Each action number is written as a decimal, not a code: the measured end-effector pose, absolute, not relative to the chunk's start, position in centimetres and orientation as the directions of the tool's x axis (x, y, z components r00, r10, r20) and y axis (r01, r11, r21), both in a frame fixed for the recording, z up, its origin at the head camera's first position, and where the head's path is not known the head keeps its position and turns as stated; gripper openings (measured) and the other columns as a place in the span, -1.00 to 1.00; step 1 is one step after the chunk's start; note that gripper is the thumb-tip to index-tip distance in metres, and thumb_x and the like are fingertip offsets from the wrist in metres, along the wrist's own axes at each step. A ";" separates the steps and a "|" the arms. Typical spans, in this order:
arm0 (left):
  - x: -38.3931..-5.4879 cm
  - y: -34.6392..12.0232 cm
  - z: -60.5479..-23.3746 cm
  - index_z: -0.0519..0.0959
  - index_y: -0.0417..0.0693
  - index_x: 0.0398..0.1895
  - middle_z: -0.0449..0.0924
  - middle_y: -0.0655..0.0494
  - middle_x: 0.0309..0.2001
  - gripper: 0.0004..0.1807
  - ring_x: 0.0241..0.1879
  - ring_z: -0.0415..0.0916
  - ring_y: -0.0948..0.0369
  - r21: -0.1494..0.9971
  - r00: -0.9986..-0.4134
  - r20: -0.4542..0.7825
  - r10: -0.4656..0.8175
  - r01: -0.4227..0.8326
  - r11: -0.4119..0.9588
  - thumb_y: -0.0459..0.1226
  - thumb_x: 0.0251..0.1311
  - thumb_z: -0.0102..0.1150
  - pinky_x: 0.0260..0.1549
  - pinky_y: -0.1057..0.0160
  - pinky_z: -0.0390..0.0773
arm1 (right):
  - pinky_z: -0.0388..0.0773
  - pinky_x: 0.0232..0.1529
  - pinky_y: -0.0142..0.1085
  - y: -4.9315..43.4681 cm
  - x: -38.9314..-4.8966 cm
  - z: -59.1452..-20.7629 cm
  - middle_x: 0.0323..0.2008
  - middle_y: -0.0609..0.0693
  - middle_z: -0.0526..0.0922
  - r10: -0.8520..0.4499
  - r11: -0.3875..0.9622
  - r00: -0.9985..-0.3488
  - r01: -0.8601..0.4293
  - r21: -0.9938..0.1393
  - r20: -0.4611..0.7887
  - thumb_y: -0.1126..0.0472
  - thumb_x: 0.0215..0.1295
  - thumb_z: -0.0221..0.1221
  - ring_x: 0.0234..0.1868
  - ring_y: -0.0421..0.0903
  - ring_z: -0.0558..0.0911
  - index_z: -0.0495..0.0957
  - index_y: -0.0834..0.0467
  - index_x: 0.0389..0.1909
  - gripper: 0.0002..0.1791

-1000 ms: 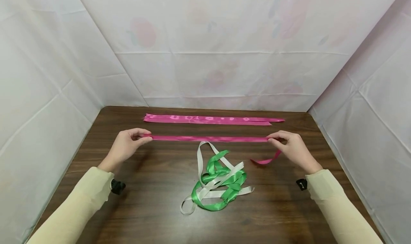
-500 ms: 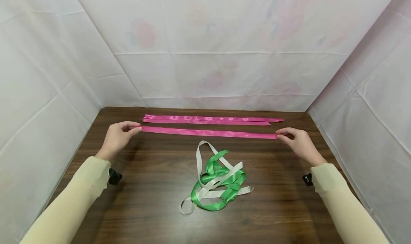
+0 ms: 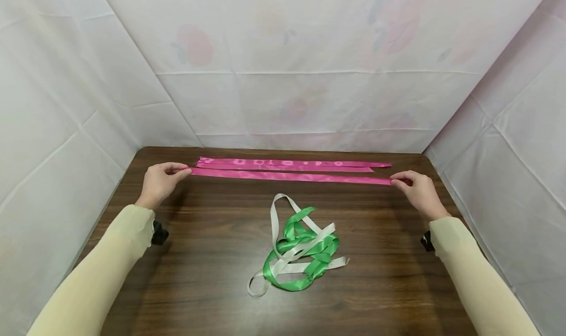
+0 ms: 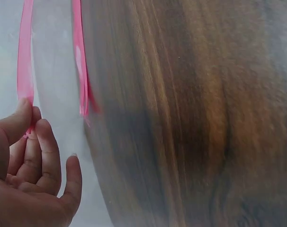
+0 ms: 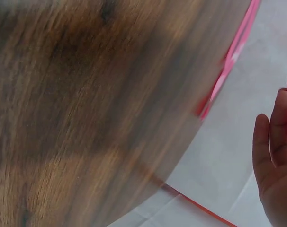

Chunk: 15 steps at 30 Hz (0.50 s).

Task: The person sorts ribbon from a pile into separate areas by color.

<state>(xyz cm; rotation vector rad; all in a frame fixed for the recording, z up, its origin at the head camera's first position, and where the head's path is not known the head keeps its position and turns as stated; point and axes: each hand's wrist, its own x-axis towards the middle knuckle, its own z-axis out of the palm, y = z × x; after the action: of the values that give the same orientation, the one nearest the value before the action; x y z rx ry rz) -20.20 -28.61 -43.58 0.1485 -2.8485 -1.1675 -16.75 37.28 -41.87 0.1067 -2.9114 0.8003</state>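
Note:
A pink satin ribbon [image 3: 287,177] is stretched nearly straight between both hands, just in front of other pink ribbons. My left hand [image 3: 162,181] pinches its left end between thumb and fingers; in the left wrist view the ribbon [image 4: 25,61] runs up from the thumb. The right end is pinched by my right hand [image 3: 417,191], slightly nearer to me than the left. Only part of the right hand [image 5: 276,156] shows at the edge of the right wrist view. Behind the held ribbon, pink ribbon strips [image 3: 283,162] lie side by side along the table's back.
A loose tangle of green ribbon [image 3: 327,247] and white ribbon [image 3: 275,218] lies mid-table, nearer to me. The brown wooden table [image 3: 212,277] is enclosed by white cloth [image 3: 283,100] at the back and both sides.
The held ribbon has moved away from me toward the laid strips. My hands have spread apart, and its dangling tail at the right hand no longer shows.

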 end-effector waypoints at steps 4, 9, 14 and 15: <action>-20.8 -28.2 -43.9 0.72 -0.18 0.04 0.75 -0.22 -0.06 -0.50 -0.29 0.40 0.21 0.692 -0.993 0.036 -0.116 -0.059 0.719 0.07 0.35 0.28 -0.41 0.39 0.41 | 0.41 -0.38 -0.33 37.6 -17.5 -42.5 -0.11 0.26 0.76 -0.006 0.859 -0.991 -0.072 -0.507 0.130 0.03 0.53 0.18 -0.37 -0.07 0.48 0.72 0.19 -0.01 -0.67; -21.5 -27.8 -44.4 0.73 -0.21 0.01 0.75 -0.28 -0.05 -0.53 -0.29 0.43 0.17 0.683 -0.991 0.043 -0.127 -0.064 0.728 0.03 0.34 0.32 -0.41 0.40 0.42 | 0.42 -0.37 -0.29 37.7 -18.6 -43.3 -0.12 0.27 0.78 0.035 0.859 -0.991 -0.036 -0.510 0.129 0.03 0.50 0.21 -0.38 -0.06 0.51 0.73 0.22 -0.04 -0.67; -22.2 -27.5 -45.4 0.74 -0.23 -0.01 0.76 -0.29 -0.07 -0.55 -0.19 0.53 0.08 0.671 -0.987 0.056 -0.148 -0.073 0.738 -0.01 0.32 0.36 -0.36 0.41 0.42 | 0.41 -0.33 -0.27 37.4 -19.5 -44.1 -0.12 0.30 0.78 0.051 0.864 -0.992 -0.016 -0.503 0.119 0.07 0.48 0.25 -0.36 -0.02 0.50 0.73 0.25 -0.09 -0.69; -22.3 -27.5 -45.6 0.74 -0.24 -0.02 0.76 -0.30 -0.07 -0.55 -0.16 0.55 0.04 0.673 -0.987 0.059 -0.151 -0.073 0.736 -0.02 0.31 0.36 -0.35 0.39 0.42 | 0.41 -0.33 -0.26 37.3 -19.6 -44.2 -0.13 0.30 0.78 0.056 0.865 -0.993 -0.005 -0.501 0.107 0.07 0.47 0.25 -0.37 -0.02 0.49 0.73 0.26 -0.09 -0.69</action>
<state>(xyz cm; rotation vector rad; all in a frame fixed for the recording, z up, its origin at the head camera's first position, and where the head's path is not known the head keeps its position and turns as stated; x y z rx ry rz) -22.32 -27.47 -45.56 0.1828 -2.8244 -1.0877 -19.63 37.33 -44.22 -0.0405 -2.9191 0.7852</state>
